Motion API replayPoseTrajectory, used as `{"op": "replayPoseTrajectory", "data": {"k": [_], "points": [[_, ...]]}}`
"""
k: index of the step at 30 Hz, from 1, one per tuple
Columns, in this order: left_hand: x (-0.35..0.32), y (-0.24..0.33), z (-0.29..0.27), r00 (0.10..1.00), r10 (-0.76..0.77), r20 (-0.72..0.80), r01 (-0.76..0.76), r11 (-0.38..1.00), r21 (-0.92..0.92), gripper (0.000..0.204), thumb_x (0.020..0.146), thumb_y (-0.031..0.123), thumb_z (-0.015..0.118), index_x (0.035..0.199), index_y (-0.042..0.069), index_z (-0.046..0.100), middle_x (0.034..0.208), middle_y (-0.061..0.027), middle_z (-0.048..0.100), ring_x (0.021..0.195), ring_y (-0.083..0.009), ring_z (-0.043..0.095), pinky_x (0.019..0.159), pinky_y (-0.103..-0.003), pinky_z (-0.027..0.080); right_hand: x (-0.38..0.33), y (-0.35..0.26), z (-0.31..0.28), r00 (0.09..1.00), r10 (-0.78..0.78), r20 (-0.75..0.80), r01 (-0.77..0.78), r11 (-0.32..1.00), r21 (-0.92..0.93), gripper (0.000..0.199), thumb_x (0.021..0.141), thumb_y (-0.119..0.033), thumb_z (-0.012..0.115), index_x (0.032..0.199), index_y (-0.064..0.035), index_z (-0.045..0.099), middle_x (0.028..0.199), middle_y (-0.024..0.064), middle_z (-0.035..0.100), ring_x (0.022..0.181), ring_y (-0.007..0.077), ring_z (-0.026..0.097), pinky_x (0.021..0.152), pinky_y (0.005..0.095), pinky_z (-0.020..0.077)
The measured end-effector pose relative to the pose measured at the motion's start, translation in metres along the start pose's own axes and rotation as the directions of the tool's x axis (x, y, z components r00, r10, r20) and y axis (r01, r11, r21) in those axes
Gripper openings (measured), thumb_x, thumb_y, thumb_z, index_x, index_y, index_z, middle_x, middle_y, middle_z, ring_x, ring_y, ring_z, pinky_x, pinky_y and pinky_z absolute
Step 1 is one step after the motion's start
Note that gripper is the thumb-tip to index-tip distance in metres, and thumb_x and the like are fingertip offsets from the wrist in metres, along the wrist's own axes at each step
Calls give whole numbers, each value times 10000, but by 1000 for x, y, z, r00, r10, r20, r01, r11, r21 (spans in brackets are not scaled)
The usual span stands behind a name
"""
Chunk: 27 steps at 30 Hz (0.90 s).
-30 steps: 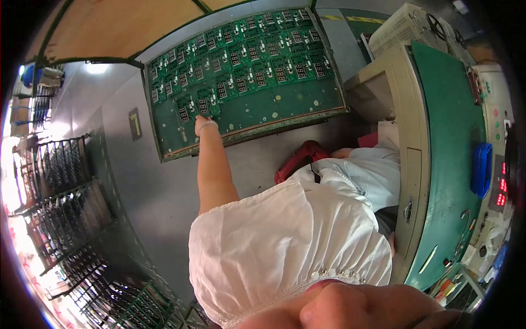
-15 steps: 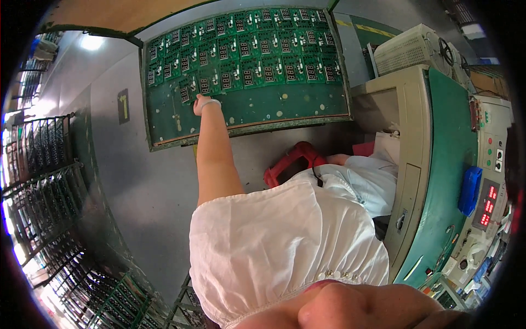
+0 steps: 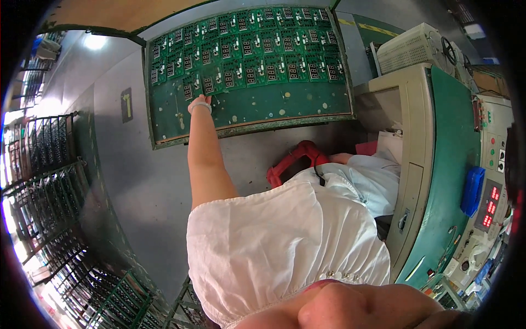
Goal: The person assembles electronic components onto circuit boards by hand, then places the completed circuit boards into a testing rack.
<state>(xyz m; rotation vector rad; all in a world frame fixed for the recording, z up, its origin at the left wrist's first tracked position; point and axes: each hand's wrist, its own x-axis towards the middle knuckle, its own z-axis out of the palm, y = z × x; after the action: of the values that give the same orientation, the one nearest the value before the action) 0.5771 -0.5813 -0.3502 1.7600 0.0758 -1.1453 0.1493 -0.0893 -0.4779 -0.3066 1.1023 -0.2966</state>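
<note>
My left hand [image 3: 200, 103], with a pale band at its wrist, reaches forward to the near side of a green table. Its fingers are closed at the near edge of a green circuit board [image 3: 192, 86] with a dark digit display. That board sits slightly tilted at the left end of the nearest row. Just right of it lies another circuit board [image 3: 209, 84]. Several similar boards cover the far part of the table in rows, close together. The fingertips are partly hidden by the hand itself. My right hand is out of sight.
The green tabletop [image 3: 263, 104] has a raised rim and pale spots. At right stands a beige and green cabinet [image 3: 416, 164] beside a control panel [image 3: 492, 203] with red digits. A red curved frame [image 3: 293, 159] is below the table. Dark racks [image 3: 46, 186] line the left.
My left hand has shifted slightly left along the nearest row, toward the tilted circuit board. The whole view has drifted a little; the boards keep their arrangement.
</note>
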Motion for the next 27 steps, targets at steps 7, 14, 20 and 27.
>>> {"op": "replayPoseTrajectory", "data": {"k": [7, 14, 20, 27], "points": [[20, -17, 37, 969, -157, 191, 100, 955, 278, 41, 909, -78, 560, 939, -102, 577, 826, -194, 640, 622, -299, 640, 557, -424, 620, -29, 22, -16, 997, -72, -23, 70, 993, -93, 431, 930, -321, 573, 1296, -93, 580, 1291, 108, 617, 1164, 217, 586, 964, 358, 457], [25, -10, 19, 963, -173, 207, 69, 901, 428, 61, 921, -86, 526, 954, -93, 576, 814, -180, 637, 665, -305, 654, 584, -413, 625, -44, -4, 3, 984, -155, 91, 179, 800, -573, 400, 940, -283, 597, 1301, -111, 598, 1300, 50, 606, 1181, 138, 539, 1030, 314, 396], [7, -4, 37, 953, -204, 224, 79, 882, 465, 47, 910, -81, 557, 946, -96, 584, 830, -190, 648, 656, -302, 656, 584, -404, 624, -34, 27, -29, 944, -269, 189, 313, 557, -769, 422, 932, -260, 582, 1317, -88, 561, 1346, 105, 560, 1247, 185, 498, 1053, 337, 377], [-16, -11, 38, 947, -239, 217, 114, 877, 467, 96, 908, -79, 568, 1004, -88, 566, 858, -182, 659, 662, -287, 661, 598, -383, 630, 18, 97, -75, 996, -52, 78, 77, 930, -360, 449, 965, -264, 524, 1368, -64, 517, 1415, 126, 515, 1320, 237, 455, 1115, 348, 329]]}}
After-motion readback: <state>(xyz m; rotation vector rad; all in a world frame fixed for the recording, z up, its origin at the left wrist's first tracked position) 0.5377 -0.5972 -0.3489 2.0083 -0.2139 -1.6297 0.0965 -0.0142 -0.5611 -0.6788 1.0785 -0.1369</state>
